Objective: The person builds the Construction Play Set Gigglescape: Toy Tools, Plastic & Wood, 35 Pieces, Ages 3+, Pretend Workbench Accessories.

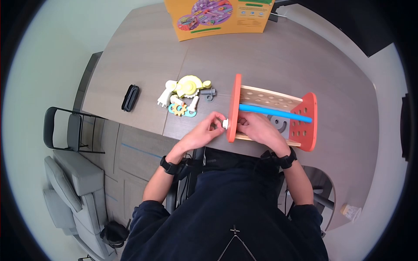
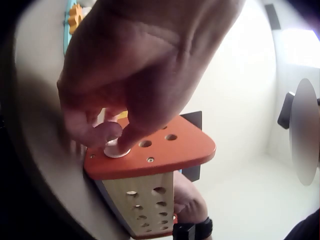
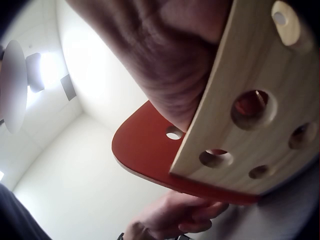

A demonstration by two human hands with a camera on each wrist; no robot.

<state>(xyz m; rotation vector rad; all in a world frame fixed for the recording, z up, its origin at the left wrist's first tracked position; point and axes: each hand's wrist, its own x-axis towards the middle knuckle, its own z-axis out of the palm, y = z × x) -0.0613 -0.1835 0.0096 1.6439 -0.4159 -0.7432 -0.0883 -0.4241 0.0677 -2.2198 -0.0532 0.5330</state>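
Observation:
At the outer face of the toolbox's left red end panel (image 1: 234, 108), my left hand (image 1: 202, 132) pinches a white round-headed piece (image 1: 225, 123) between thumb and fingers. The left wrist view shows the white head (image 2: 117, 149) lying against the red panel (image 2: 175, 152), under the fingers of the left hand (image 2: 135, 70). My right hand (image 1: 262, 129) reaches inside the box, its fingers bent close to the same panel's inner face; whether they hold anything is hidden. Above it runs a blue rod (image 1: 274, 112). A wooden side with holes (image 3: 260, 115) partly covers the right hand (image 3: 170, 65).
Left of the box lie a yellow-green disc (image 1: 188, 86), grey bolt (image 1: 208, 92), orange gear (image 1: 178, 109) and several white pieces. A black case (image 1: 130, 98) lies farther left. A yellow box (image 1: 222, 19) stands at the back; a cup (image 1: 351, 212) is at the lower right.

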